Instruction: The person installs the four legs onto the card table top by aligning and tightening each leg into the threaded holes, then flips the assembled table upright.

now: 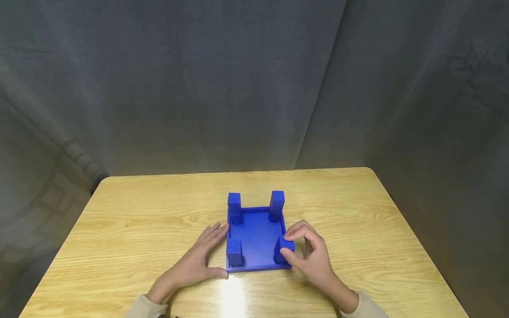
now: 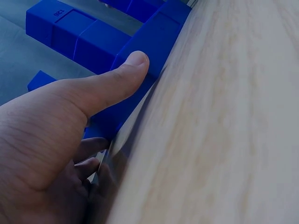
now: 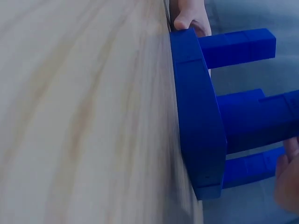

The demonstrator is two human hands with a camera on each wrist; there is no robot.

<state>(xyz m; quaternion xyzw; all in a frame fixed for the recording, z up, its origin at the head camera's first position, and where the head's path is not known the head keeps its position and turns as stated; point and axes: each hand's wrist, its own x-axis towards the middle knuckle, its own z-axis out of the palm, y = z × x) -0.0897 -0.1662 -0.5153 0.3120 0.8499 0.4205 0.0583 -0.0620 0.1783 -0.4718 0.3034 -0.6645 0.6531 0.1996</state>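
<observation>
A square blue base (image 1: 256, 240) with a raised rim lies on the table, a blue post standing upright at each corner. My left hand (image 1: 195, 260) spans the base's left side, fingers extended; its thumb touches the near-left corner in the left wrist view. Beside that thumb rises the near-left post (image 1: 234, 252). At the opposite near corner, my right hand (image 1: 312, 256) pinches the top of the near-right post (image 1: 279, 254) between thumb and fingers. The far-left post (image 1: 234, 205) and far-right post (image 1: 277, 203) stand untouched. The right wrist view shows only part of the right hand.
The wood-grain table (image 1: 159, 212) extends around the base on every side. Behind its far edge hangs a dark grey curtain (image 1: 199, 88), which continues along the left and right. Light glares off the tabletop just in front of the base.
</observation>
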